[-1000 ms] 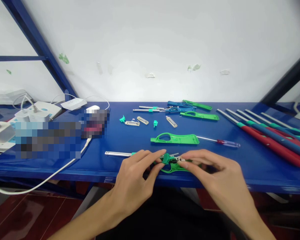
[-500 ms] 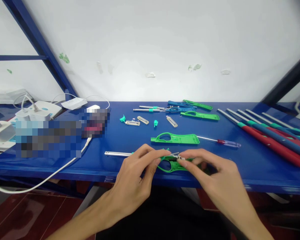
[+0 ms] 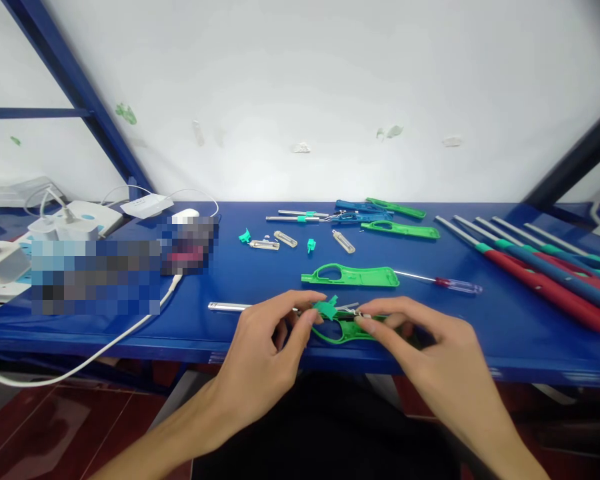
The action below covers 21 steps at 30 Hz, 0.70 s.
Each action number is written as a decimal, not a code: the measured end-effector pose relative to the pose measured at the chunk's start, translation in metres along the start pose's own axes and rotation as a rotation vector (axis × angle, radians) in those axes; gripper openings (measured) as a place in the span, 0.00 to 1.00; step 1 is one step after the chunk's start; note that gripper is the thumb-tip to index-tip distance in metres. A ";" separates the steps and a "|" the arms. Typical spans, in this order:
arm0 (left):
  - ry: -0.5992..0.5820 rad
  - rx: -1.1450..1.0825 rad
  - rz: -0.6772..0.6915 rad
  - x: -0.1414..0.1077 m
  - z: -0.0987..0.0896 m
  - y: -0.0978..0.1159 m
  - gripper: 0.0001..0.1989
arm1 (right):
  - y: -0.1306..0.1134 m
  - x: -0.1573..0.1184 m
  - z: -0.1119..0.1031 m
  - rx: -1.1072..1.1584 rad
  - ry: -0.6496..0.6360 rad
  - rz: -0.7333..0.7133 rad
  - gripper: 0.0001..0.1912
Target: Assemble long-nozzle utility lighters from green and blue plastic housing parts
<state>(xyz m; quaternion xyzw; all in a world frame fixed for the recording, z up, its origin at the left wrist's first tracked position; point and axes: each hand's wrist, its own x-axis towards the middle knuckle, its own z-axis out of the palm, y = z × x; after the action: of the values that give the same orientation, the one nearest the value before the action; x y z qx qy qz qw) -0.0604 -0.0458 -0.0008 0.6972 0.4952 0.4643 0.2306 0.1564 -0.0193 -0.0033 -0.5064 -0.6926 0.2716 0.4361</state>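
Note:
My left hand (image 3: 270, 347) pinches a small teal plastic trigger piece (image 3: 327, 308) between thumb and forefinger. My right hand (image 3: 435, 347) is closed at the fingertips on a small dark part with thin wires (image 3: 355, 312), which is partly covered by the fingers. Beneath both hands lies a green lighter handle half (image 3: 325, 333), its loop showing between them. A metal lighter tube (image 3: 227, 307) sticks out to the left from under my left hand. Just beyond, another green handle half (image 3: 370, 277) rests on the blue table (image 3: 260, 277).
A screwdriver (image 3: 457, 286) lies to the right of the far handle half. Clear fuel tanks (image 3: 343, 242) and a loose teal trigger (image 3: 311, 246) lie farther back. Several assembled long lighters (image 3: 545, 287) are at right. A white cable (image 3: 145, 325) and power strips (image 3: 5, 263) occupy the left.
My left hand has shifted slightly left and opened its grip somewhat, so the teal trigger piece shows more and is turned upward. My right hand has stayed almost still.

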 end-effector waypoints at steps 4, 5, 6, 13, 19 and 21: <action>0.017 0.084 0.084 0.001 0.001 -0.004 0.11 | 0.001 -0.001 0.000 0.004 0.007 0.010 0.06; 0.029 0.120 0.122 0.001 0.001 -0.006 0.11 | 0.001 -0.001 0.000 0.008 0.006 0.013 0.06; 0.039 0.152 0.158 0.001 0.001 -0.007 0.11 | 0.001 -0.001 0.000 0.013 0.005 0.015 0.07; 0.062 0.249 0.246 0.001 0.004 -0.012 0.09 | 0.002 0.000 0.001 0.048 0.016 0.017 0.06; 0.105 0.210 0.264 0.002 0.006 -0.009 0.07 | 0.000 0.001 -0.003 0.087 0.007 0.053 0.07; 0.112 0.204 0.271 0.003 0.006 -0.009 0.07 | -0.001 0.001 -0.003 0.118 -0.009 0.076 0.07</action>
<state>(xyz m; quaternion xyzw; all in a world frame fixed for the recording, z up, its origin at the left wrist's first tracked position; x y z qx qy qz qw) -0.0586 -0.0386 -0.0092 0.7504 0.4533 0.4766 0.0659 0.1588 -0.0186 -0.0008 -0.5047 -0.6576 0.3304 0.4513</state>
